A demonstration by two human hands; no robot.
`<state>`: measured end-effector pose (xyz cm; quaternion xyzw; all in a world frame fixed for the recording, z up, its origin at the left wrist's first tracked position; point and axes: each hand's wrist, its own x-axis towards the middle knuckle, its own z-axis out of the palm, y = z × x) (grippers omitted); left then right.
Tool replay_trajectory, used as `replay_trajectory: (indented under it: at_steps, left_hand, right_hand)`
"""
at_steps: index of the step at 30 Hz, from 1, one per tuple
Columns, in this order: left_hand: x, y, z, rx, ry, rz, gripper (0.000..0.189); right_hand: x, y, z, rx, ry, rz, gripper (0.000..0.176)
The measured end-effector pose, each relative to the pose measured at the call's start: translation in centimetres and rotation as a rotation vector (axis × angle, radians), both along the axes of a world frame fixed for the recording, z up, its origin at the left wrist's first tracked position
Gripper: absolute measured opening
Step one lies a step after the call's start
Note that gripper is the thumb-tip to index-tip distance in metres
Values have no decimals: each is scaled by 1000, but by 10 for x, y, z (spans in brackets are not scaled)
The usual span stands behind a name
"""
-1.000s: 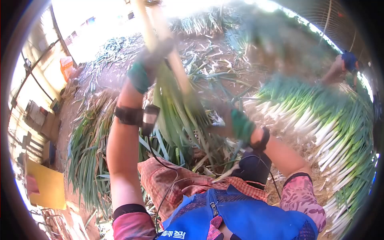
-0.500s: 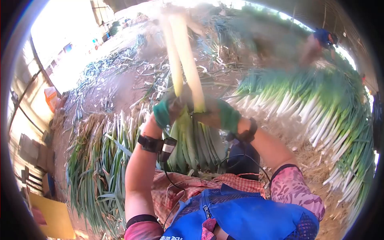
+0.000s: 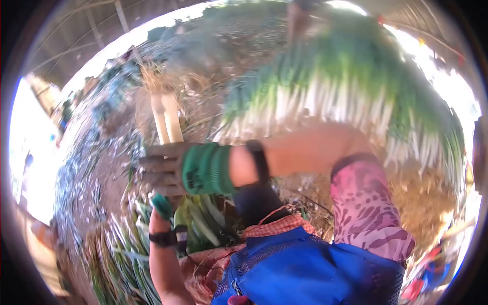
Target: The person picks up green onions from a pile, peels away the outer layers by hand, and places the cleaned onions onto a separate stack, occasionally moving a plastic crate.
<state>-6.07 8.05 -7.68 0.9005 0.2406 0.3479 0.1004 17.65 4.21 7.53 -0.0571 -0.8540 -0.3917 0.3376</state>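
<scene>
Leeks (image 3: 174,127) | long axis fore-and-aft | roots (image 3: 156,77) away, leaves (image 3: 202,219) nearer

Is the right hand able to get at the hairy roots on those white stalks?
Probably yes: the gloved right hand is over the white stalks, below the roots in the picture, and nothing seems to block the way up.
</scene>
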Motion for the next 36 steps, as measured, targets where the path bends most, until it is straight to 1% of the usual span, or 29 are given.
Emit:
replay_trajectory:
  at_steps: [1, 2, 3, 5, 6, 7, 8, 9, 10, 11, 12, 13, 14, 15, 16, 17, 19, 20, 22, 24, 25, 27, 28, 30, 33, 34, 35, 36]
  left_hand:
    - [27, -19, 20, -412, -21, 61, 16]
    - [55, -38, 40, -790, -83, 186, 12]
    - [71, -39, 41, -853, -136, 65, 15]
    - [77, -33, 34, -911, -166, 22, 20]
    - [86, -27, 33, -886, -196, 31, 22]
    - [98, -21, 34, -865, -228, 39, 24]
    - [110, -15, 36, -841, -265, 49, 26]
    - [124, -20, 71, -746, -228, 72, 34]
    - [107, 2, 73, -1204, -642, -187, 41]
    - [113, -5, 100, -649, -429, -13, 43]
    - [120, -10, 128, -167, -301, 287, 43]
    - [109, 13, 139, 330, -298, 361, 42]
    - [105, 6, 159, 161, -442, 432, 39]
    - [94, 4, 170, 97, -563, 449, 38]
    - [84, 5, 176, 17, -655, 390, 37]
    - [75, 9, 177, 43, -637, 400, 36]
    - [63, 19, 166, -36, -558, 477, 36]
    - [52, 28, 155, -119, -542, 476, 35]
    - [33, 50, 116, -284, -509, 483, 34]
    - [30, 55, 85, -379, -379, 561, 31]
    - [3, 77, 45, -492, -504, 437, 29]
    - [2, 76, 10, -637, -582, 480, 28]
    - [5, 74, -3, -718, -566, 538, 27]
    - [12, 61, -17, -834, -524, 671, 26]
    - [16, 48, -36, -875, -498, 634, 27]
    - [8, 50, -45, -874, -423, 704, 29]
    - [18, 38, -36, -829, -347, 708, 32]
    - [20, 31, -29, -809, -188, 700, 34]
  right_hand:
    - [5, 11, -2, 71, -109, -59, 10]
    - [17, 16, -10, -37, -241, -209, 9]
    - [25, 25, -20, -150, -368, -350, 7]
    - [36, 40, -23, -144, -427, -337, 3]
    - [48, 46, -26, -143, -410, -327, 1]
    - [64, 44, -17, -143, -396, -317, 2]
    - [86, 46, -7, -90, -235, -274, 5]
    - [110, 37, 13, -103, -248, -485, 5]
    - [145, 95, -13, -379, -127, -497, 15]
    - [199, 110, -2, -837, 186, -168, 14]
    - [248, 104, 6, -1041, 396, -117, 15]
    - [296, 95, 14, -1046, 555, -294, 15]
    - [346, 82, 14, -953, 638, -575, 16]
    - [392, 65, 15, -883, 720, -765, 17]
    - [438, 48, 9, -831, 810, -921, 17]
    - [481, 28, 2, -788, 903, -1053, 18]
    - [554, -5, -22, -734, 1071, -1274, 19]
    - [584, -18, -39, -713, 1142, -1356, 20]
    - [626, -41, -70, -709, 1246, -1482, 21]
    - [661, -52, -98, -722, 1318, -1575, 22]
    - [675, -54, -113, -744, 1350, -1615, 23]
    - [695, -57, -133, -762, 1389, -1666, 25]
    - [703, -55, -143, -767, 1405, -1677, 25]
    - [714, -52, -160, -773, 1407, -1710, 27]
    - [732, -54, -177, -787, 1375, -1746, 29]
    - [734, -49, -177, -797, 1352, -1737, 30]
    - [740, -44, -180, -810, 1315, -1732, 31]
    - [747, -43, -184, -827, 1280, -1714, 31]
